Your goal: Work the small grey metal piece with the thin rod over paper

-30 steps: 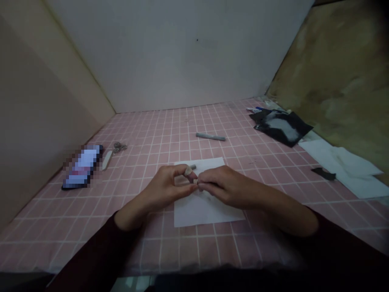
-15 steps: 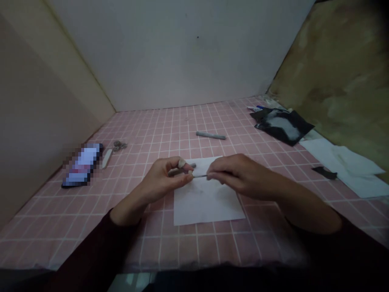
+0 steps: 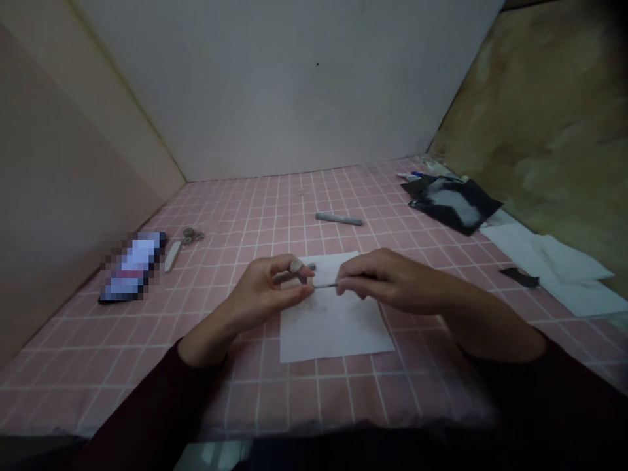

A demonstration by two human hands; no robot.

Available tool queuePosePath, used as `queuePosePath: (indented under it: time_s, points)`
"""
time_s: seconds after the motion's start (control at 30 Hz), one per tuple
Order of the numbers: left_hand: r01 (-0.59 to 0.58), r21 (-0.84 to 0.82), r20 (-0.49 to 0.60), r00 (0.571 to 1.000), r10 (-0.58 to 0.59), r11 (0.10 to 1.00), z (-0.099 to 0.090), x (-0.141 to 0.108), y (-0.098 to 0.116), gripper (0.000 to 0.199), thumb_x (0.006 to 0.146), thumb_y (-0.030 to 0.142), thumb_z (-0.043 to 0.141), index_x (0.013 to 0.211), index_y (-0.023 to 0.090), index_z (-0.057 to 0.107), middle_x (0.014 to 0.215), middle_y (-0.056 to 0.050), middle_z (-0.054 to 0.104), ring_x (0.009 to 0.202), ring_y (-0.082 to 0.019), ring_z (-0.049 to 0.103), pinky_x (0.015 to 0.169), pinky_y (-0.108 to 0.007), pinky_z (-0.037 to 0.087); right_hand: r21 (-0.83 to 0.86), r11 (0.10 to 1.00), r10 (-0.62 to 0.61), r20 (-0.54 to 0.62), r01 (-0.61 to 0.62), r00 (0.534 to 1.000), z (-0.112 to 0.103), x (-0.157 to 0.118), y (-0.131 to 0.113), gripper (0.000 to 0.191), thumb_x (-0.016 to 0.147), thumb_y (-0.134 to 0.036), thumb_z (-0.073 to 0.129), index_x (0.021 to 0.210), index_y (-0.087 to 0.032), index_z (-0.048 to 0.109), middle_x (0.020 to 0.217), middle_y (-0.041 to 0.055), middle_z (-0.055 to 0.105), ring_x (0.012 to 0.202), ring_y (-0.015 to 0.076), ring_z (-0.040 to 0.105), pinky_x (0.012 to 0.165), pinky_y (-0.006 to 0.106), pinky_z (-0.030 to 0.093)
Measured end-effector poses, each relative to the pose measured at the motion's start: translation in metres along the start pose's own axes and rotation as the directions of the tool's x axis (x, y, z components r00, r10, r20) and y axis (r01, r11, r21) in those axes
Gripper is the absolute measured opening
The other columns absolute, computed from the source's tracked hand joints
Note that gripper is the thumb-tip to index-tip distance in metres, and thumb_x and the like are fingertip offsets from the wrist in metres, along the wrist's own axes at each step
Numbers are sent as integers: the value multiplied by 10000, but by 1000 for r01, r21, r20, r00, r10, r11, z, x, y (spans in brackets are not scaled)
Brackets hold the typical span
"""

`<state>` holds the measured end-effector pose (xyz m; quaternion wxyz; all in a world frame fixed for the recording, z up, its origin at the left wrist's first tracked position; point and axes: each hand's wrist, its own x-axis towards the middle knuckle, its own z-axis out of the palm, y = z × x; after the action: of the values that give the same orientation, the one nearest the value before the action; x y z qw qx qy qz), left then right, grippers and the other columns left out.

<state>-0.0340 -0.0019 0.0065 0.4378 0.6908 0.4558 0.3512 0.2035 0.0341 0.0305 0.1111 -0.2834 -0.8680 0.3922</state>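
Over the white sheet [image 3: 338,333], mid-frame, the right hand [image 3: 387,281] has its grip clamped on a thin rod [image 3: 324,285], which points leftward to the left hand [image 3: 262,284], whose grip pinches what seems a small pale piece [image 3: 310,281]. Beyond, a grey stick [image 3: 338,218] lies upper centre.
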Motion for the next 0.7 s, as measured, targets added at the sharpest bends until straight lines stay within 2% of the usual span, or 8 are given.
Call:
queuePosePath:
  time_s: [0.1,0.2,0.27,0.33,0.5,0.63,0.7]
  points:
    - [-55,61,-10,998,56,997,-1,-1,-1,149,802,271,740,900,167,696,844,-21,689,752,-145,619,707,-274,502,52,998,33,-1,-33,999,-1,1,2,243,957,-253,494,873,-147,696,692,-8,593,627,100,512,612,243,360]
    - [-107,109,28,994,105,988,-1,-2,0,131,810,250,737,904,170,692,829,-18,684,722,-138,613,680,-263,489,120,993,-18,-15,20,1000,0,4,4,293,958,-259,488,749,-135,650,675,-12,545,644,95,485,622,246,355]
    - [-149,131,15,989,148,980,-1,-3,1,128,823,249,729,918,172,689,848,-26,682,747,-147,621,690,-271,489,186,982,-35,54,24,998,-1,6,6,290,956,-322,515,825,-130,689,640,-26,527,598,86,453,589,245,338]
    - [-203,163,-16,978,208,965,-2,-4,2,133,842,253,717,944,176,682,883,-36,684,793,-160,634,724,-285,494,252,968,-11,61,-5,998,-2,6,9,313,953,-369,533,854,-125,702,599,-46,476,549,73,396,549,243,304]
    - [-334,291,21,939,343,897,-3,-4,2,134,840,228,724,952,181,669,901,-37,693,823,-164,656,757,-294,497,429,901,32,75,-61,997,2,9,14,335,920,-377,575,694,-133,618,566,-57,424,513,60,365,499,233,273]
    - [-340,326,-44,927,373,882,-4,-5,3,148,846,182,698,987,190,653,960,-56,701,881,-184,668,803,-321,505,544,827,109,90,-140,990,2,9,18,325,904,-424,609,799,-123,671,526,-85,361,458,49,278,450,237,178]
    - [-379,345,-16,912,409,859,-3,-4,4,134,844,169,692,968,191,646,946,-52,703,868,-180,671,791,-313,509,587,795,115,101,-153,988,4,10,19,328,889,-432,627,788,-124,671,526,-86,362,453,46,277,444,232,178]
